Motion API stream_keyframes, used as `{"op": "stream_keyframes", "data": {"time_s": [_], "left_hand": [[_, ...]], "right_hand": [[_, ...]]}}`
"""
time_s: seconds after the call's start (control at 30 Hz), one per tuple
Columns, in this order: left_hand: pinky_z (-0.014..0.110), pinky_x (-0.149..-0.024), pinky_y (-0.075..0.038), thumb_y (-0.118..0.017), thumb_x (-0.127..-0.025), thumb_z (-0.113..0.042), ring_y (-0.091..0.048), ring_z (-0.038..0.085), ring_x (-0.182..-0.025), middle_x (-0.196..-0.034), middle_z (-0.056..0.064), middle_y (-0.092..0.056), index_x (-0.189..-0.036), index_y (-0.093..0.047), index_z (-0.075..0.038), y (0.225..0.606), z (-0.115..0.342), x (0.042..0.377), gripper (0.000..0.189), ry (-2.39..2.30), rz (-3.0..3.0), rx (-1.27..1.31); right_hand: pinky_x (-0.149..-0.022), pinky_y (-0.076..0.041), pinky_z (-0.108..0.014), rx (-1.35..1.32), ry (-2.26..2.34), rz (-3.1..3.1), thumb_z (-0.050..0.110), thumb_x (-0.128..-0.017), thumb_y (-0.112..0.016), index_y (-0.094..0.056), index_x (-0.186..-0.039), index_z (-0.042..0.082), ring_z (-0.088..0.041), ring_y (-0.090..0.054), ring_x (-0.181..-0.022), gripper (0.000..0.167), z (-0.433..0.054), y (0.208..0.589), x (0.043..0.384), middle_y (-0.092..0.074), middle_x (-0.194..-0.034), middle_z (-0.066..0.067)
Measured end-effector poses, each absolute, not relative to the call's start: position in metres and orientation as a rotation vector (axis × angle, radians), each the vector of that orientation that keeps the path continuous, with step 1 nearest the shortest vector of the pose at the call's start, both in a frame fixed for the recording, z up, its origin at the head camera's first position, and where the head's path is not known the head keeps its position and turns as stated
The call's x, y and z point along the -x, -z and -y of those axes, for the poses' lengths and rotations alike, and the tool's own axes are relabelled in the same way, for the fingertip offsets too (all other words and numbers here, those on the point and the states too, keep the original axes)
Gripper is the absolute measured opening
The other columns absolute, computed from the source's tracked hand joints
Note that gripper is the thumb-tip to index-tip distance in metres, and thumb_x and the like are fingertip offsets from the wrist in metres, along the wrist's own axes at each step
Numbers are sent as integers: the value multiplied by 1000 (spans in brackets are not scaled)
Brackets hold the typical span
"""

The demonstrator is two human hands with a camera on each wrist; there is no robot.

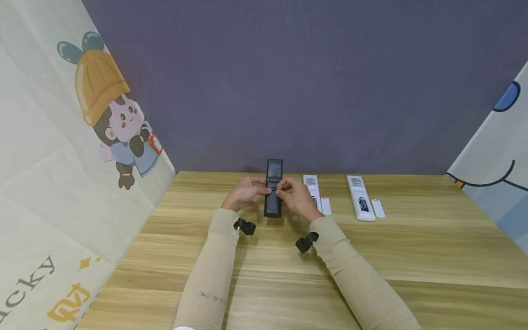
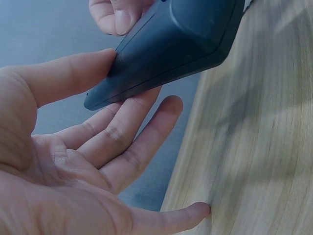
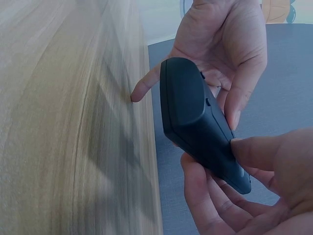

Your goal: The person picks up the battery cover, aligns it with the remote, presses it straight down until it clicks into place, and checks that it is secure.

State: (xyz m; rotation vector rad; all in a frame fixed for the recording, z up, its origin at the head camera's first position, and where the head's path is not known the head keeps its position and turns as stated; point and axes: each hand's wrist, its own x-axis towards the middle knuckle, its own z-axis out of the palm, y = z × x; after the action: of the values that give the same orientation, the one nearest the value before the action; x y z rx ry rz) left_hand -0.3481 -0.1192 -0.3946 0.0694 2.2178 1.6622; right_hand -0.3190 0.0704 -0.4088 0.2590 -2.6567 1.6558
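Observation:
A black remote control (image 1: 273,207) is raised above the wooden table with its back toward the head camera. My left hand (image 1: 244,192) grips its left side, thumb on the back and fingers underneath. In the left wrist view the little finger of the left hand (image 2: 58,166) reaches down to the table. From the other side my right hand (image 1: 299,199) pinches the remote, its thumb close to the left thumb. The right wrist view shows the right thumb on the back of the remote (image 3: 183,98) and fingers beneath. The battery cover appears to be on.
Right of the hands lies a white remote (image 1: 311,181), partly hidden by the right hand, beside a loose white cover (image 1: 326,206). Farther right, another white remote (image 1: 357,191) shows batteries (image 1: 363,204) in its uncovered compartment, with a cover (image 1: 377,208) alongside. A dark wall (image 1: 288,91) stands behind the table.

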Motion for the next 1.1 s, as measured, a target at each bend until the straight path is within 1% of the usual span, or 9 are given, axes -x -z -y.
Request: {"op": "stream_keyframes", "data": {"time_s": [0.17,0.3,0.5,0.57,0.7,0.77,0.87,0.93,1.1], "left_hand": [[73,-115,-28,-71,-96,-17,-34,37,-151,-155,13,-49,-140,-60,-9,394,120,348,46,-1661,-2216,-73],[72,-116,-28,-72,-96,-18,-36,36,-150,-152,13,-52,-139,-60,-10,394,121,348,46,-1667,-2217,-69],[72,-115,-30,-73,-94,-17,-39,37,-148,-149,13,-54,-140,-59,-11,394,121,349,48,-1674,-2237,-57],[71,-114,-33,-72,-94,-16,-42,37,-146,-146,14,-56,-140,-59,-10,394,120,349,48,-1679,-2237,-60],[63,-112,-42,-71,-95,-12,-54,35,-135,-136,15,-64,-141,-57,-9,392,119,350,48,-1703,-2207,-54],[58,-109,-47,-71,-95,-11,-61,34,-127,-130,16,-68,-141,-56,-9,392,118,350,48,-1716,-2192,-44],[53,-105,-52,-70,-96,-10,-69,31,-114,-123,18,-72,-142,-55,-7,392,117,350,49,-1729,-2186,-39],[52,-103,-53,-69,-96,-10,-72,29,-108,-119,19,-74,-142,-54,-7,392,117,349,49,-1730,-2196,-42],[52,-102,-54,-69,-96,-10,-73,27,-100,-116,20,-74,-143,-54,-5,393,117,350,49,-1730,-2212,-48]], "right_hand": [[-72,-63,-47,-254,-1658,2661,14,-100,-67,-63,-100,12,-24,-72,-82,4,-70,408,319,-68,-111,-14],[-72,-63,-47,-248,-1672,2661,14,-100,-66,-63,-101,10,-25,-72,-82,5,-69,408,319,-68,-112,-15],[-72,-63,-46,-239,-1679,2660,14,-100,-66,-61,-108,8,-33,-74,-88,11,-69,407,319,-66,-120,-18],[-72,-63,-46,-235,-1687,2652,14,-100,-66,-59,-111,7,-34,-74,-89,15,-68,406,320,-65,-122,-19],[-72,-63,-47,-223,-1704,2644,13,-100,-66,-55,-117,4,-32,-73,-88,22,-68,406,320,-65,-124,-21],[-72,-63,-46,-223,-1707,2644,13,-99,-66,-53,-120,4,-31,-73,-87,26,-68,406,320,-64,-124,-22],[-71,-63,-46,-223,-1710,2644,13,-99,-66,-50,-123,3,-31,-72,-87,31,-68,406,320,-63,-126,-23],[-71,-63,-46,-226,-1701,2650,14,-98,-67,-49,-125,3,-32,-71,-88,34,-67,406,320,-63,-126,-24],[-69,-63,-43,-229,-1674,2675,16,-97,-69,-48,-130,3,-31,-71,-89,41,-67,407,321,-61,-130,-24]]}}
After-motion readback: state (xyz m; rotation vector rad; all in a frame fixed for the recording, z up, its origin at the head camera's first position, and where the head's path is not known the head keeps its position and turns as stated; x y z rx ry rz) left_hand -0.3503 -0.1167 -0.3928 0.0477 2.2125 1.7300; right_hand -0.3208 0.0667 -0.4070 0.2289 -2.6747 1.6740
